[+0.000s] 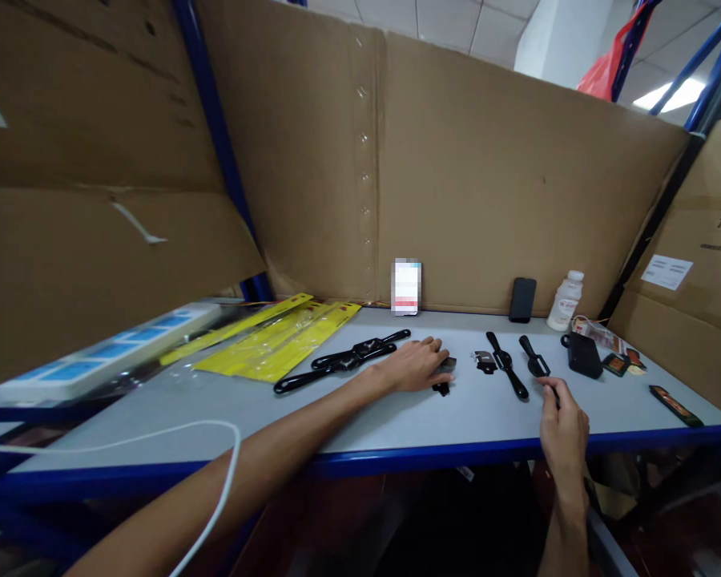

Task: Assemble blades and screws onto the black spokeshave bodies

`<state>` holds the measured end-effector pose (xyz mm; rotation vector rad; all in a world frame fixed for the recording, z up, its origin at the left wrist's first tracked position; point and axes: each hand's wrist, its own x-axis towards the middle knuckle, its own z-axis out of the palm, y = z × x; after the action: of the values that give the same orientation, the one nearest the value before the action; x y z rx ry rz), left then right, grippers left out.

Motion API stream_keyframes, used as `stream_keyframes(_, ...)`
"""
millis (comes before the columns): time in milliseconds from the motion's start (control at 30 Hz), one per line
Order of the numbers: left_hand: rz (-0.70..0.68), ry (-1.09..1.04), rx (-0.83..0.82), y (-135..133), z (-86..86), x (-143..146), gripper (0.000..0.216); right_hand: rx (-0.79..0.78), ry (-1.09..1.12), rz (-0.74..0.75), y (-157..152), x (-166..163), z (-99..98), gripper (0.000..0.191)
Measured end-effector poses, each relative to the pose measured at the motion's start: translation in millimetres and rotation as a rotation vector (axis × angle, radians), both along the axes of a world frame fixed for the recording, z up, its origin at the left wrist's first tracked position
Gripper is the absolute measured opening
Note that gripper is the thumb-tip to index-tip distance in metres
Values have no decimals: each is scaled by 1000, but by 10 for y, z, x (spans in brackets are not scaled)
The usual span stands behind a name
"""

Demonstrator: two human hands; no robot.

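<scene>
A ceiling lamp [682, 96] glares upper right, the tabletop [360, 425] is bright, the floor [673, 529] dim and blurred.

Here's the grey, blue-edged tabletop [372, 421], and it's busy: yellow packs [288, 346] sprawl left, two black tools [344, 364] lie beside them, a third tool [505, 362] sits right of centre, a white bottle [563, 304] stands behind!

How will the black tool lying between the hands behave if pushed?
The black tool looks rigid, so it should move as one piece. Its glossy handles may be slippery. Lying flat, it'll probably slide or pivot, not roll.
</scene>
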<state>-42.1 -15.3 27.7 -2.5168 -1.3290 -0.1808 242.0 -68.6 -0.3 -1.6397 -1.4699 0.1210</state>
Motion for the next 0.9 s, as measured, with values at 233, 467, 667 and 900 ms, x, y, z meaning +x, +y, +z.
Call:
stream_keyframes(233, 23, 70, 117, 38, -115, 86, 43, -211, -185, -86, 71, 110, -73, 38)
stream_keyframes(467, 212, 30, 103, 28, 211, 39, 34, -132, -428, 5, 155, 9, -202, 38)
stream_keyframes(667, 513, 91, -90, -25, 495, -510, 36, 29, -317, 66, 222, -4, -240, 47)
stream_keyframes(900, 500, 205, -276, -20, 463, -688, 29, 196, 567, 519, -443, -535, 265, 30)
